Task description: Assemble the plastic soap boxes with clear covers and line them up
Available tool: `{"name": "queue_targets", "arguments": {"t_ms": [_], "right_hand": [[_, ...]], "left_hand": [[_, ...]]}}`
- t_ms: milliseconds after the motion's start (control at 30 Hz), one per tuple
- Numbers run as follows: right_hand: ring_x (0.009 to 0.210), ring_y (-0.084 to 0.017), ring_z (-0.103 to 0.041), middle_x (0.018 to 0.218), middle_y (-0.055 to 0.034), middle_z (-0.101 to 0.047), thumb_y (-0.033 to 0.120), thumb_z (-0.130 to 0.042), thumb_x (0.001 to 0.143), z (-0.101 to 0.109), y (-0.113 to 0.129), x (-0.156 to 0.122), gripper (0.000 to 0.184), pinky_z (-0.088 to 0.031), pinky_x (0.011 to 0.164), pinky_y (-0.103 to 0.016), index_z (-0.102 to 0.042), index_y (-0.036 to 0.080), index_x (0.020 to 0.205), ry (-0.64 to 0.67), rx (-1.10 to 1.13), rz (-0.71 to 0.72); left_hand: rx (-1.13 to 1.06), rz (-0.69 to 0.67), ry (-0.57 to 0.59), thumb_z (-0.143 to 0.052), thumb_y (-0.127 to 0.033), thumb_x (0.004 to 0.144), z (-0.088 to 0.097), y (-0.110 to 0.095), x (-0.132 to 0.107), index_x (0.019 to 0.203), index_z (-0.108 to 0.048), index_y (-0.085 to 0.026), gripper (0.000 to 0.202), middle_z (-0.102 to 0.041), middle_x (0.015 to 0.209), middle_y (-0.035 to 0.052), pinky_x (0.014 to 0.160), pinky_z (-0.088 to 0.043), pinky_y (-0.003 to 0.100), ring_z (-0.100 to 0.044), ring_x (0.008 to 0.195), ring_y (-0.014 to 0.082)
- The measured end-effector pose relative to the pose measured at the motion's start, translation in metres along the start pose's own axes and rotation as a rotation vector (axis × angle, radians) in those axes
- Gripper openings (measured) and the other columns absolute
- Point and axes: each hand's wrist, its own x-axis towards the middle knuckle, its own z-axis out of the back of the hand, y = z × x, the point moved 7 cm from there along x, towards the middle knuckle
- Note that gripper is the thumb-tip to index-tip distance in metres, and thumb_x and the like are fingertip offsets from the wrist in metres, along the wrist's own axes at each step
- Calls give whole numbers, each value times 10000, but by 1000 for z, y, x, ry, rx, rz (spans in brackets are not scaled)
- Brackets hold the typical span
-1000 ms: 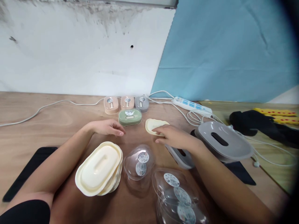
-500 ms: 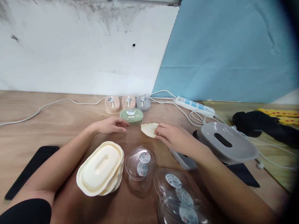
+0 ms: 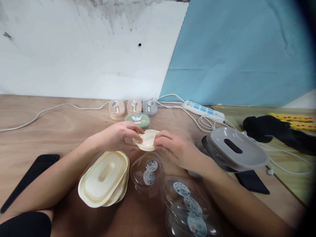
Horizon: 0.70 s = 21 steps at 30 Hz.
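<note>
So, cream tray [image 3: 147,139]: small, shallow, was held between the two hands, just on the near side of the green box [image 3: 142,121]; could not tell whether its base touched the wooden table [image 3: 37,138].
Left hand [image 3: 120,135]: gripped the tray's left end, fingertips over the rim; it sat near the green box and covered part of its near left edge in this view.
Right hand [image 3: 176,146]: gripped the tray's right end, fingers bent over the rim; it was to the near right of the green box.
Cream stack [image 3: 102,177]: several oval pieces, unevenly piled, lay near-left of the green box, beside the left forearm.
Clear lids, middle [image 3: 140,168]: stood straight toward the person from the green box, labels showing.
Clear lids, right [image 3: 181,204]: larger, overlapping, lay farther out, near-right of the green box.
Peach boxes [image 3: 117,110]: two, were behind the green box, the outer one to its left.
Grey box [image 3: 150,108]: was just behind the green box, to its right.
Large grey tray [image 3: 251,153]: slotted, lay well to the right of the green box.
Power strip [image 3: 203,111]: white and blue, was right of the green box, cables loosely coiled.
</note>
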Motion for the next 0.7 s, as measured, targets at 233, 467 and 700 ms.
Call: {"name": "queue_targets", "arguments": {"t_ms": [233,467,700], "right_hand": [[986,-180,-642,1094,-59,-655,195,-547,982,18,-5,-6,179,-544,872,-352,-653,261,1110,-409,48,19],[1330,-314,-543,1460,-95,-567,511,-875,668,-42,-7,-9,792,-456,1105,-470,-607,285,1378,429,285,-81],[1473,-353,-368,1632,-103,-351,421,-851,692,-63,-24,-13,911,-311,1211,-505,-476,261,1507,523,169,-205]], "left_hand": [[-81,194,-192,-743,-244,821,14,21,-4,900,-706,-149,129,-741,801,41,643,-532,224,-669,699,124],[-519,544,-251,-851,-395,709,8,80,-18,784,-606,-135,365,-651,696,-3,574,-480,197,-603,626,100],[-802,670,-30,-886,-419,663,-30,99,-26,789,-599,-127,429,-683,751,4,620,-557,234,-653,667,122]]}}
